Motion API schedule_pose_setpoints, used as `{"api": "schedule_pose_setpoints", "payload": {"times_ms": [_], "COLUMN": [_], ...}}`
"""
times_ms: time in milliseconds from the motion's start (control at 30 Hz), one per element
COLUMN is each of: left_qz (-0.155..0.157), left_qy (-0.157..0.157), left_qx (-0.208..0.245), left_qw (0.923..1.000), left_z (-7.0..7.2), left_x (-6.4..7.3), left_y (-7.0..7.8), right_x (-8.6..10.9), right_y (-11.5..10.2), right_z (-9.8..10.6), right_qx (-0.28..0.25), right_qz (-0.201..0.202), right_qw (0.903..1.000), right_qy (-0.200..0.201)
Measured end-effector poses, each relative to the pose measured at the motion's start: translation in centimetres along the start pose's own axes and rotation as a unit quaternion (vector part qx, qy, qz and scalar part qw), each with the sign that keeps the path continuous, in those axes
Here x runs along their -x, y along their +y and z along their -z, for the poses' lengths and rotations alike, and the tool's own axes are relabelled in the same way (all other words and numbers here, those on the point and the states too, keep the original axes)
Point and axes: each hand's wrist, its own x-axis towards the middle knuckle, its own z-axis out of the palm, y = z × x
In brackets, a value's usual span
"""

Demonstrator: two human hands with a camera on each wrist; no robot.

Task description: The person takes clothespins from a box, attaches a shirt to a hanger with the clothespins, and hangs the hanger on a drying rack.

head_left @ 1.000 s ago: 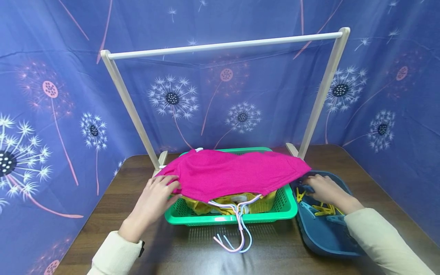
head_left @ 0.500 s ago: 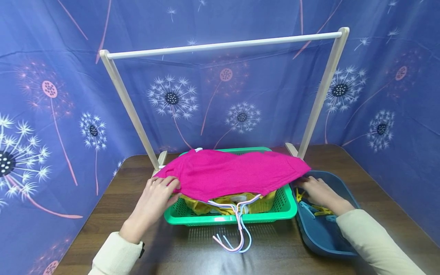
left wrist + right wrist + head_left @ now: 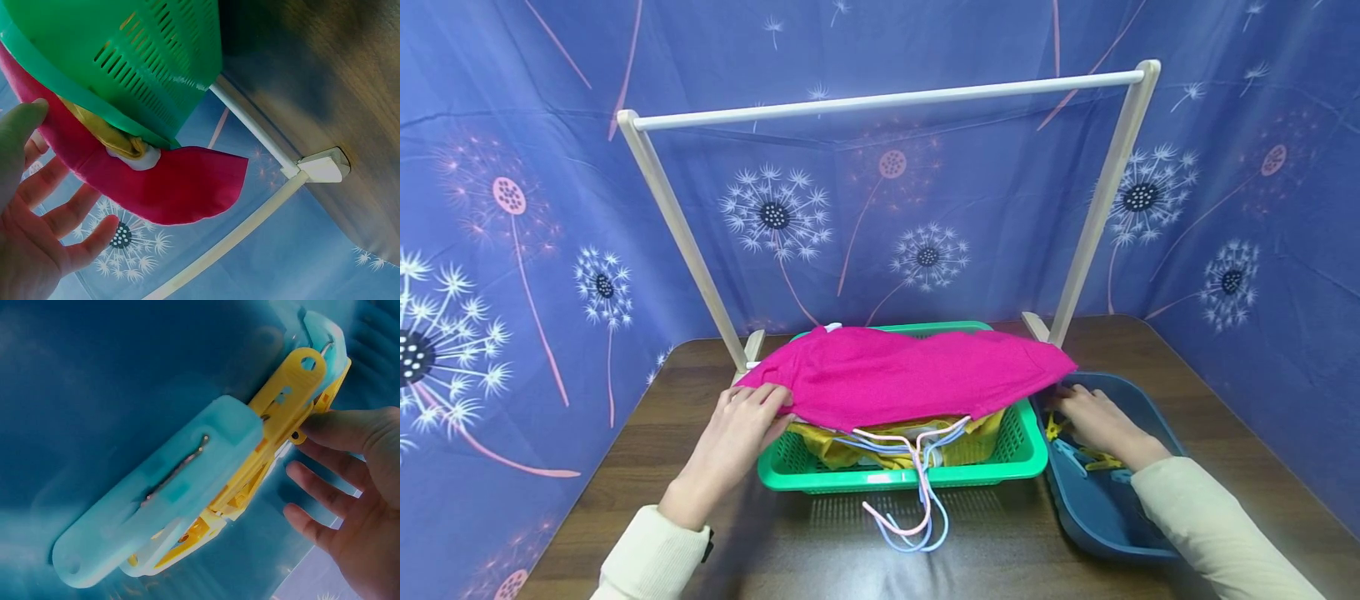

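Note:
A bright pink garment (image 3: pixel 902 375) lies across the green basket (image 3: pixel 902 478). My left hand (image 3: pixel 733 437) holds its left edge, thumb on one side and fingers on the other in the left wrist view. A pink hanger (image 3: pixel 922 483) comes out from under its near edge, above light blue hangers (image 3: pixel 944 521) whose hooks point toward me. Yellow clothing (image 3: pixel 827 446) lies beneath. My right hand (image 3: pixel 1101 425) is inside the dark blue basin (image 3: pixel 1075 527). Its thumb and index finger pinch a yellow clothespin (image 3: pixel 299 435), beside a light blue clothespin (image 3: pixel 162 487).
A wooden rack (image 3: pixel 1105 200) with a white bar (image 3: pixel 887 101) stands behind the basket. The brown table (image 3: pixel 647 433) carries everything. Blue dandelion-print cloth (image 3: pixel 985 167) surrounds the back and both sides.
The garment's near edge has risen slightly at the left, and the pink hanger has come apart from the blue ones. My right hand has shifted slightly left in the basin.

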Motion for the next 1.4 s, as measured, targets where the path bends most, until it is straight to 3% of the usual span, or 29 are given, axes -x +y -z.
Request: {"api": "schedule_pose_setpoints", "payload": {"times_ms": [333,667,933,1400], "left_qz": [0.005,0.013,0.024,0.054], "left_qy": [0.015,0.045,0.076,0.081], "left_qx": [0.018,0.007,0.023,0.054], "left_qw": [0.9997,0.9989,0.9965,0.9938], "left_z": [-0.1,0.1,0.0,0.2], "left_x": [-0.2,-1.0,-1.8,-2.9], "left_y": [-0.6,-0.9,-1.2,-1.7], "right_x": [0.1,0.2,0.3,0.4], "right_y": [0.2,0.4,0.5,1.1], "right_z": [0.2,1.1,2.0,3.8], "right_qx": [0.011,0.004,-0.002,-0.005], "right_qz": [-0.018,-0.05,-0.084,-0.068], "right_qw": [0.9997,0.9969,0.9927,0.9965], "right_qy": [-0.01,-0.06,-0.087,-0.047]}}
